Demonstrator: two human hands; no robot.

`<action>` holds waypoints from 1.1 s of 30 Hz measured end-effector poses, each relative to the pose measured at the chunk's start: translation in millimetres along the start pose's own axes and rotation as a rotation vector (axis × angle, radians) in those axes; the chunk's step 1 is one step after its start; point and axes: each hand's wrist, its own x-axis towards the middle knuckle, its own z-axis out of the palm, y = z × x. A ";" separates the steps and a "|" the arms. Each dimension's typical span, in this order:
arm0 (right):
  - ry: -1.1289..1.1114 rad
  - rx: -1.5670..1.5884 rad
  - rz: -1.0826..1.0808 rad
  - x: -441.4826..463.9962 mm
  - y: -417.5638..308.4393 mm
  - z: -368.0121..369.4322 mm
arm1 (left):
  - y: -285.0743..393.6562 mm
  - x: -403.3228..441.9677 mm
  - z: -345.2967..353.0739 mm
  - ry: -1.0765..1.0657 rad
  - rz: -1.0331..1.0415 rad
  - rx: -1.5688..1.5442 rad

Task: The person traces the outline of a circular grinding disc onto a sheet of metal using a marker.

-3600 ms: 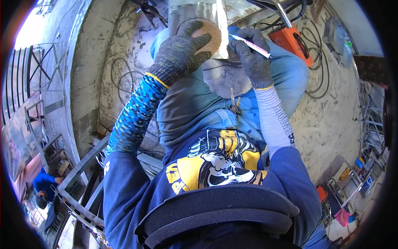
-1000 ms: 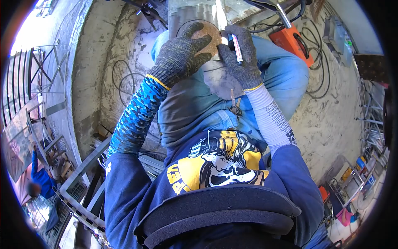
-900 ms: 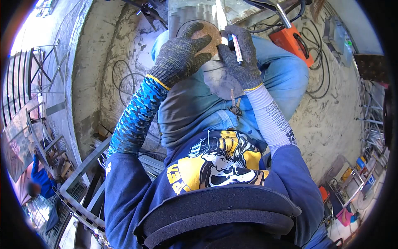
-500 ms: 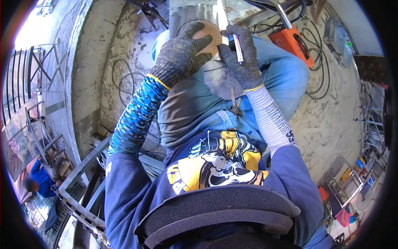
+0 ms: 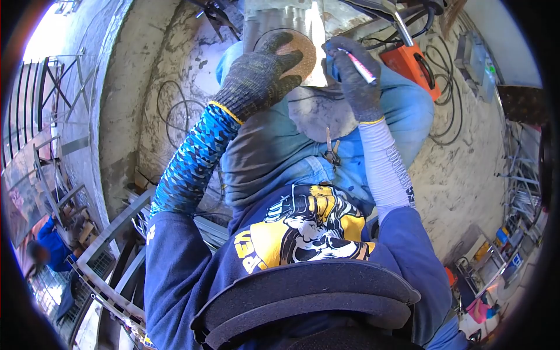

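Note:
A shiny metal sheet (image 5: 265, 14) lies at the top middle, over my bent legs. On it rests a round brown disc (image 5: 304, 56), its left part covered by my left hand (image 5: 265, 73). That hand wears a dark knit glove and presses the disc down, its fingers spread over the face. To the right of the sheet, my right hand (image 5: 357, 76), in a matching glove, is closed around a white marker (image 5: 361, 69) with pink print. The marker is tilted, and its tip is hard to make out. A grey round surface (image 5: 321, 111) shows below the sheet.
An orange machine (image 5: 411, 67) stands by my right knee, with black cables (image 5: 444, 87) on the concrete floor. Metal frames (image 5: 114, 233) are at the lower left, near another person in blue (image 5: 53, 245). Tools and scrap (image 5: 490, 256) lie at the lower right.
My right hand has moved right, away from the disc and the sheet's edge, and the marker has tilted with it. My left hand stays on the disc.

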 end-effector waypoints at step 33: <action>-0.192 -0.076 0.016 4.4 -4.3 -3.4 | -0.6 1.2 0.1 -0.038 -0.011 0.007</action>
